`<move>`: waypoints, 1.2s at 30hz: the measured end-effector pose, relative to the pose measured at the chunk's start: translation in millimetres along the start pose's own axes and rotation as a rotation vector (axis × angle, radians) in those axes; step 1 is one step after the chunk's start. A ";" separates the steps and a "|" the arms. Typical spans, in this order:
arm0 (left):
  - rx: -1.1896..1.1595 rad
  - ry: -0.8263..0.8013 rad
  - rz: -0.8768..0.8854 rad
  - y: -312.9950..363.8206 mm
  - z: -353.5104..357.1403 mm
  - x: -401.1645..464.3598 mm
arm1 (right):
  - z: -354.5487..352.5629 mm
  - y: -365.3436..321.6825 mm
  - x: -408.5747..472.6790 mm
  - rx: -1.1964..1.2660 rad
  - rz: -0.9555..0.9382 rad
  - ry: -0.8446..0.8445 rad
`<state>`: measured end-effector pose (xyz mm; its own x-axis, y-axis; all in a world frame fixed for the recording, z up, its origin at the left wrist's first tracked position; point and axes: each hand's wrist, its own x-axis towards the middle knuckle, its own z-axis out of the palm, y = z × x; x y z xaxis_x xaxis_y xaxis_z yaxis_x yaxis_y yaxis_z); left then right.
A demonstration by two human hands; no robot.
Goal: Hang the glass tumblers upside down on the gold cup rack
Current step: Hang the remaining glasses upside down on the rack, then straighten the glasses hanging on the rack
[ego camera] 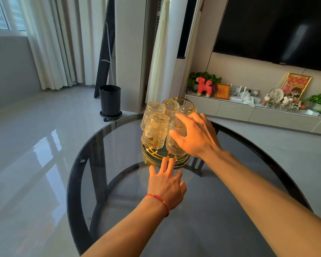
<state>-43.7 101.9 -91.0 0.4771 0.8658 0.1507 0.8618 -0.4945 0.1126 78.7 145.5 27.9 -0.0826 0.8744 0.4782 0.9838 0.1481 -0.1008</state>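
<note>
On gold rack, inverted tumblers.

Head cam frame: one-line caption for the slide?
Right hand grips an upturned glass tumbler on the gold cup rack while the left hand rests at its base on a round glass table.

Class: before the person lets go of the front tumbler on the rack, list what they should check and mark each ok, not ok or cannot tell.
1. Front-right tumbler is upside down: ok.
2. It is seated on its peg: cannot tell, the right hand covers it.
3. Right hand holds it firmly: ok, fingers wrap its side.
4. Left hand steadies the rack: ok, fingertips reach its base rim.
5. Front-left tumbler hangs clear of it: cannot tell, they look very close.
6. No tumblers left on the table: ok, none visible.
</note>
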 end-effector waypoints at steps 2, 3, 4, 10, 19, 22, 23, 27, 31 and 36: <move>-0.010 0.024 -0.016 1.1 -0.1 -0.2 | 7.8 1.1 -4.2 -0.037 -0.025 0.039; -0.012 0.033 -0.025 1.9 0.5 -0.6 | 10.8 1.9 -6.4 -0.048 -0.030 0.058; -0.012 0.042 -0.036 2.9 1.3 -0.7 | 13.3 2.5 -8.2 -0.060 -0.030 0.070; -0.012 0.116 -0.086 -0.1 8.2 -1.5 | 17.1 0.1 -13.1 -0.019 -0.026 0.117; -0.056 0.128 -0.084 -3.9 19.4 -4.4 | -21.2 38.9 26.6 0.547 0.285 0.199; -0.070 0.140 -0.093 -2.6 17.3 -4.0 | -28.6 35.1 60.1 0.809 0.335 0.003; -0.070 0.144 -0.090 -2.4 16.6 -3.4 | -26.2 31.7 71.5 0.829 0.307 -0.049; -0.076 0.165 -0.082 -1.2 15.9 -3.3 | -13.3 12.9 110.7 0.788 0.258 -0.288; -0.066 0.167 -0.085 -3.0 16.4 -2.1 | -8.4 8.1 136.7 0.580 0.262 -0.457; -0.062 0.175 -0.080 -2.9 17.4 -2.1 | -4.1 12.5 151.1 0.575 0.265 -0.518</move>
<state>-44.1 102.7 -108.8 0.3657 0.8787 0.3069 0.8809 -0.4332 0.1908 79.2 277.6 102.5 -0.0600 0.9954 -0.0741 0.7575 -0.0030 -0.6528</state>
